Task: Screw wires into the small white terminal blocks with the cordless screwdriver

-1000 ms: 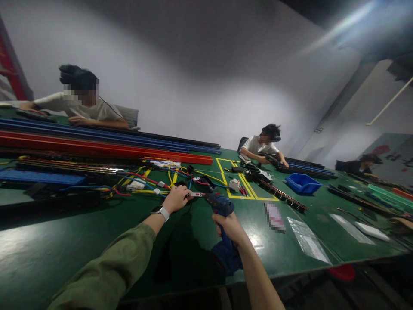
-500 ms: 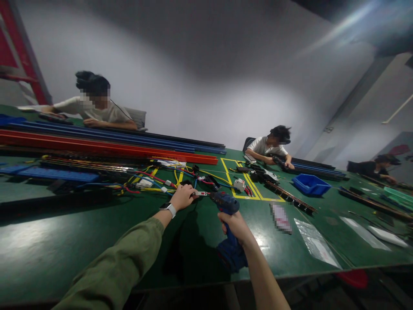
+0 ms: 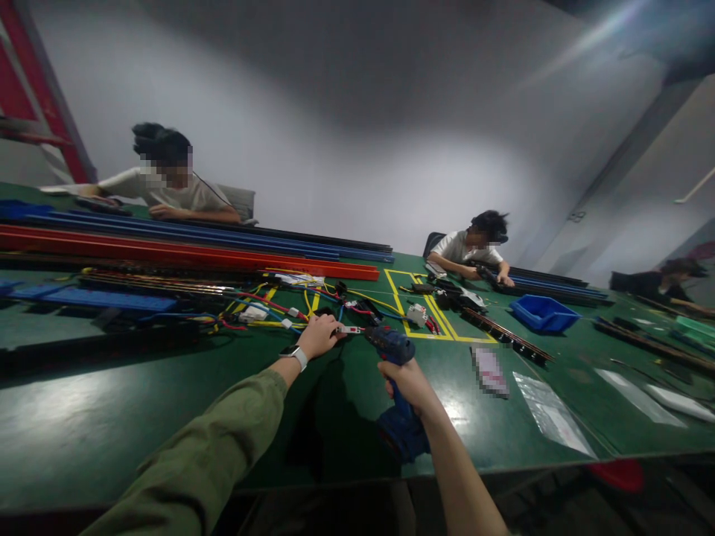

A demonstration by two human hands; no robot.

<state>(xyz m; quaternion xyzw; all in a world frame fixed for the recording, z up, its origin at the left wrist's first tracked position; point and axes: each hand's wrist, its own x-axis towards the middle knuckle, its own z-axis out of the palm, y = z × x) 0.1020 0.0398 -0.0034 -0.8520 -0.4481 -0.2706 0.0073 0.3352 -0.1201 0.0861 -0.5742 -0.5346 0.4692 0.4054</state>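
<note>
My right hand is wrapped round the grip of a blue cordless drill, whose front end points left. My left hand, with a watch at the wrist, pinches a small white and red part. The tip of the drill is at the right end of that part; whether they touch is too small to tell. Red, blue and yellow wires lie just beyond and left of my left hand. A grey-white connector block with short red leads rests past the drill.
Long red rails and blue rails run across the green table. At the right are a blue bin, a copper-coloured strip and a plastic bag. Three people sit beyond.
The camera view has shifted slightly, so the scene sits a little differently. Both hands keep their hold, and the drill stays at the small part.
</note>
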